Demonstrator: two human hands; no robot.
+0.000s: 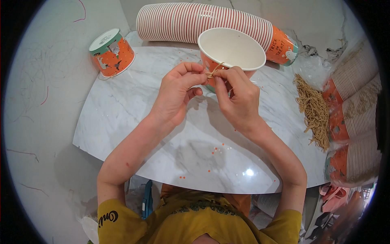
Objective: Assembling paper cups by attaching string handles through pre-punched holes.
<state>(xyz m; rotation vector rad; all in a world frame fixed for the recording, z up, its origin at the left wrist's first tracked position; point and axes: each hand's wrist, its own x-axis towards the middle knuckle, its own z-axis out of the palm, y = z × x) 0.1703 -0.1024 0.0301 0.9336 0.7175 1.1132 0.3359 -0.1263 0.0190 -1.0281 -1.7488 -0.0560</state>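
In front of me, an orange paper bucket (229,42) with a white inside and rim stands upright on the table. Just before its near rim, my left hand (172,91) pinches a thin tan cord (210,75) between thumb and forefinger. My right hand (240,91) grips the same cord from the other side, its fingertips close to the left ones. One loose end of the cord sticks up against the rim. Whether the cord is fixed to the bucket is hidden behind my fingers.
A long nested stack of buckets (203,22) lies along the back. Another bucket (111,55) sits upside down at far left, with a cord by it. At right lie a bundle of tan cords (313,110) and bagged bucket stacks (357,101). Small dots dot the marbled table (122,110).
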